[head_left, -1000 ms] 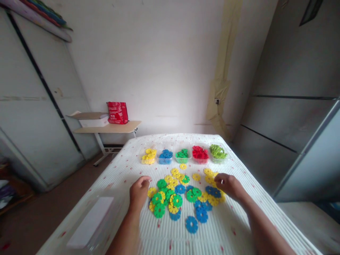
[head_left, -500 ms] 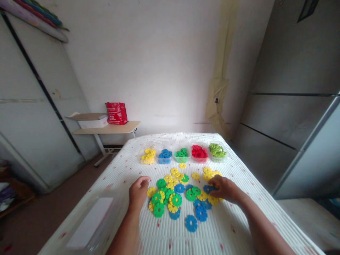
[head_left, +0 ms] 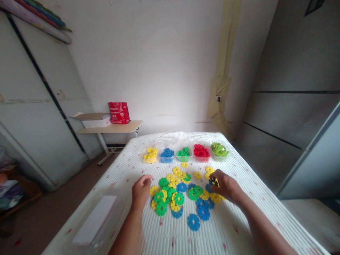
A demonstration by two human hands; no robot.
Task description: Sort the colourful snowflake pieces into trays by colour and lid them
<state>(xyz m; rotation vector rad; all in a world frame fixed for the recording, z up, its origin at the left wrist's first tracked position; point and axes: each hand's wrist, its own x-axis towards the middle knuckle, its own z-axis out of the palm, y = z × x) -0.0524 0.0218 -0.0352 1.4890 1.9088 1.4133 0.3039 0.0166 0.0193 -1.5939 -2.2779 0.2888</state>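
Note:
Plastic snowflake discs lie in a loose pile on the table: green ones (head_left: 161, 208), yellow ones (head_left: 153, 191) and blue ones (head_left: 193, 222). At the pile's left edge rests my left hand (head_left: 141, 189), loosely curled with finger and thumb apart and nothing visible in it. Over the right side of the pile, my right hand (head_left: 225, 184) pinches what looks like a blue snowflake disc (head_left: 213, 182), partly hidden and in shadow under the fingers. Yellow and blue discs lie just beneath that hand.
Clear tubs stand in a row at the back, holding yellow (head_left: 150, 155), blue (head_left: 167, 155), green (head_left: 184, 153), red (head_left: 202, 152) and light green pieces (head_left: 219, 149). A clear container with a white panel (head_left: 95, 220) lies front left. Beyond are a side table (head_left: 117, 128) and red bag (head_left: 119, 113).
My right hand has risen slightly from the discs, its fingers drawn together in a pinch. My left hand stays by the pile. The whole view has shifted slightly.

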